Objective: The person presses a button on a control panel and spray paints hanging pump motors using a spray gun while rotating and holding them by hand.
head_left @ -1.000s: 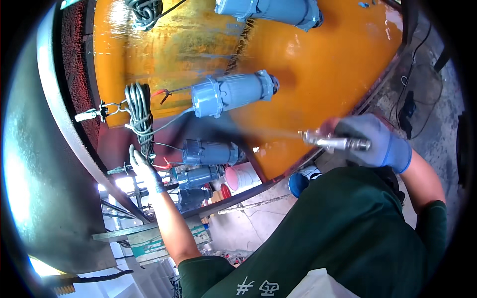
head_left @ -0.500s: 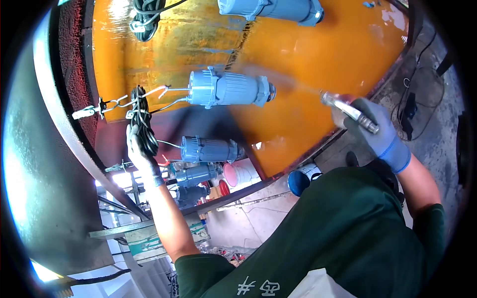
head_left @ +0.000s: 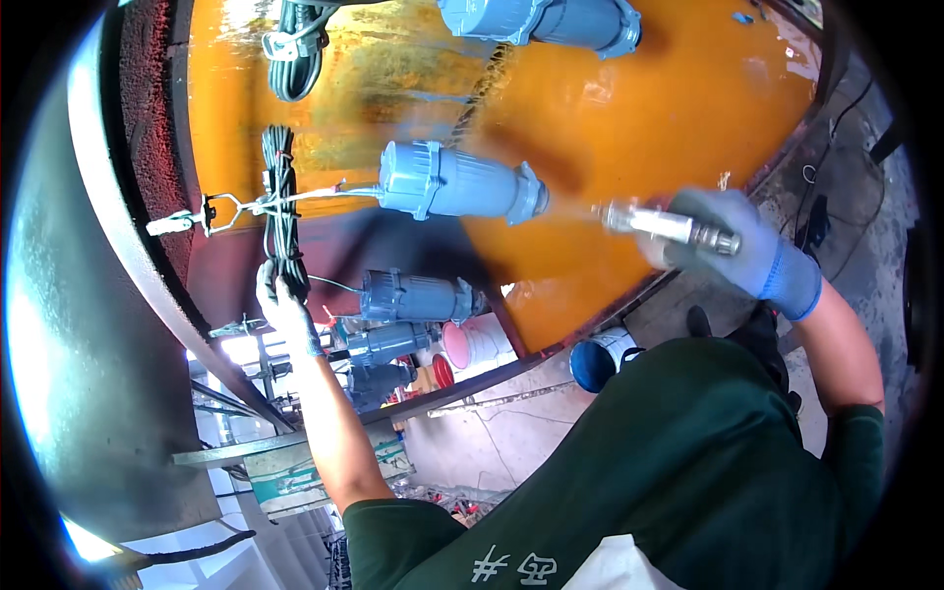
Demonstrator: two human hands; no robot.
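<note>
A blue-painted, pump-like ribbed cylinder hangs from a wire hook at centre. A tied bundle of dark cable is beside the hook. My left hand, gloved, is closed around the bundle's lower end. My right hand, in a grey-blue glove, grips a silver spray gun, somewhat blurred. Its nozzle points left at the cylinder's free end, a short gap away, with a faint mist between them. The trigger fingers are not clear.
Another blue cylinder hangs above, with a cable coil. Several more, such as a grey-blue one, hang below. Behind stands an orange-coated panel. A curved metal rail runs at left. Buckets, one blue inside, stand on the floor.
My right hand has brought the spray gun left and slightly down, nearer the cylinder's free end. The cylinder has turned and tilted a little. My left hand now grips the bundle lower down.
</note>
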